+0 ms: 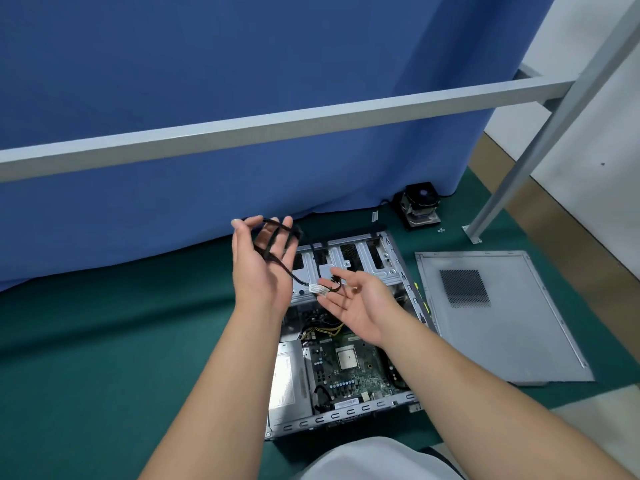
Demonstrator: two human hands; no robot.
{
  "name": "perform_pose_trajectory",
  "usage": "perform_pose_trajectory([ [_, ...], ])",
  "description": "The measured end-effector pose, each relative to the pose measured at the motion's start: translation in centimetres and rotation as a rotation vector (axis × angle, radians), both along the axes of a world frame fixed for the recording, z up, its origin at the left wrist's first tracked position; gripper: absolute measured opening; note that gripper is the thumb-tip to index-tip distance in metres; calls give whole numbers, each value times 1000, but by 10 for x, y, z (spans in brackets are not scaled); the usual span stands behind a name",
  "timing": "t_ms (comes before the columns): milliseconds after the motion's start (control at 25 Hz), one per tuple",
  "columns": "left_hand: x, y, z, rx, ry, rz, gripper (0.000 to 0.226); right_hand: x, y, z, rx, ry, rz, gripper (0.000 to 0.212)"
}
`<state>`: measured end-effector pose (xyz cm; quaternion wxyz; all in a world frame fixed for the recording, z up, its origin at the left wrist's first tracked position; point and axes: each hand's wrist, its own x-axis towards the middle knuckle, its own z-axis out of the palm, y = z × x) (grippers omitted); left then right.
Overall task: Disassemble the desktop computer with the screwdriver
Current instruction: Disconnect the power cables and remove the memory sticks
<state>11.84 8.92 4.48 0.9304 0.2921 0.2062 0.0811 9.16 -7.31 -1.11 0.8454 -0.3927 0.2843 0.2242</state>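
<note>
The opened desktop case lies flat on the green mat, with its motherboard and power supply exposed. Both my hands are raised palm-up above its drive cage. A black cable loops over the straight fingers of my left hand and runs down to a white-labelled end. That end lies across the fingers of my right hand, whose fingers are relaxed. No screwdriver is in view.
The removed grey side panel lies right of the case. A CPU cooler sits at the back by the blue curtain, with small screws near it. A grey metal frame bar crosses overhead, its leg at right.
</note>
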Motion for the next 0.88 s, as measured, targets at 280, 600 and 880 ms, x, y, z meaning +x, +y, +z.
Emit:
perform_pose_trajectory([
  [280, -8, -15, -15, -121, 137, 6, 37, -4, 8, -3, 45, 143, -108, 47],
  [600, -17, -19, -39, -45, 193, -203, 19, 11, 6, 2, 38, 88, -124, 24],
  [880, -23, -20, -62, 395, 289, -540, 32, 22, 3, 13, -207, -116, 28, 23],
])
